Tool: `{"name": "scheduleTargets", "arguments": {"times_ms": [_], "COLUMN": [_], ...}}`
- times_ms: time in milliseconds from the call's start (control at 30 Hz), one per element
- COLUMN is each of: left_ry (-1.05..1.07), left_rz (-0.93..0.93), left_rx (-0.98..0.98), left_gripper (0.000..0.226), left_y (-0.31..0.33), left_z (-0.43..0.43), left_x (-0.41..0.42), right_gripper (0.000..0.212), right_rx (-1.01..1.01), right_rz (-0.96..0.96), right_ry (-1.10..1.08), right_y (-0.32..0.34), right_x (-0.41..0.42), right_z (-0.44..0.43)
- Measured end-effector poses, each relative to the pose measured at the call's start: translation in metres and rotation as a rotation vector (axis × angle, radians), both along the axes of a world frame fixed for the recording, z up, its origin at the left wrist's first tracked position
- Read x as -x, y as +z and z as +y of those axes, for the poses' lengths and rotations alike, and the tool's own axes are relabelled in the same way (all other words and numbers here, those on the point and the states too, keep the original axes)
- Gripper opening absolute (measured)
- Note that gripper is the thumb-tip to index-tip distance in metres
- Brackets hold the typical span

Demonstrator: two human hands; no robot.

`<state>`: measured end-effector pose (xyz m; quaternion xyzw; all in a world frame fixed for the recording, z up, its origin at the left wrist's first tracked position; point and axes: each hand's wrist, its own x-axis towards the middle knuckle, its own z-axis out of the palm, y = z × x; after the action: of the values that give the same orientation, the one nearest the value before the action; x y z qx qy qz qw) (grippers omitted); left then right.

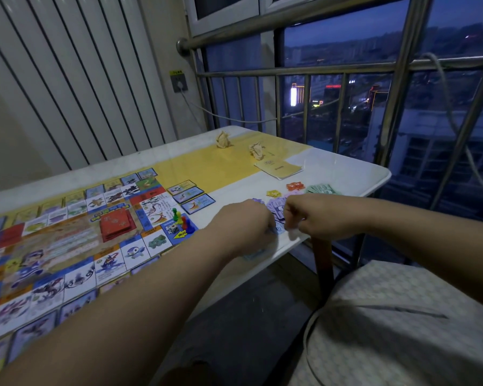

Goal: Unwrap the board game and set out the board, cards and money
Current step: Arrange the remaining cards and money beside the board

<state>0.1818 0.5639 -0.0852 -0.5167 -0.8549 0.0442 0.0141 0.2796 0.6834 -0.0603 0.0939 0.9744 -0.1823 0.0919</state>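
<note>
The colourful game board (pixel 67 246) lies flat on the left of the table, with a red card stack (pixel 117 224) in its middle and coloured pawns with a die (pixel 180 221) on a corner square. Three blue-edged cards (pixel 191 195) lie beside the board. Purple paper money (pixel 276 208) is spread near the table's right front edge. My left hand (pixel 241 222) and my right hand (pixel 310 218) meet over it, fingers curled, both pinching a blue-purple note (pixel 278 228). Green notes (pixel 322 189) and orange and yellow star tokens (pixel 294 186) lie further right.
A folded yellow booklet (pixel 280 169) and two crumpled paper wads (pixel 223 140) sit at the far end of the white table (pixel 360 174). A metal railing (pixel 304 73) and window stand behind. A cushioned seat (pixel 402 324) is at the lower right.
</note>
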Motion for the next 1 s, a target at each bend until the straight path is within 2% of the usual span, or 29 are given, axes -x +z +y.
{"name": "scheduleTargets", "arguments": {"times_ms": [200,400,533,733,867,1000], "left_ry": [-0.013,-0.012,-0.032,-0.021,-0.02,-0.009], "left_rz": [0.168,0.18,0.204,0.199,0.194,0.217], "left_rx": [0.081,0.118,0.118,0.11,0.11,0.113], "left_gripper": [0.014,0.017,0.019,0.006,0.007,0.033], "left_y": [0.009,0.012,0.012,0.013,0.015,0.015], "left_z": [0.016,0.021,0.02,0.019,0.017,0.017], "left_x": [-0.01,-0.015,-0.021,-0.026,-0.028,-0.03], "right_gripper": [0.014,0.011,0.019,0.02,0.023,0.024], "right_rx": [-0.018,-0.048,-0.035,-0.03,-0.015,0.016], "right_rz": [0.002,0.015,0.015,0.027,0.029,0.053], "right_ry": [-0.011,-0.011,-0.013,-0.016,-0.032,-0.05], "right_y": [0.003,0.003,0.003,0.001,0.0,-0.001], "right_x": [0.001,0.004,0.006,0.007,0.007,0.005], "right_z": [0.0,0.0,0.001,0.004,0.005,0.007]}}
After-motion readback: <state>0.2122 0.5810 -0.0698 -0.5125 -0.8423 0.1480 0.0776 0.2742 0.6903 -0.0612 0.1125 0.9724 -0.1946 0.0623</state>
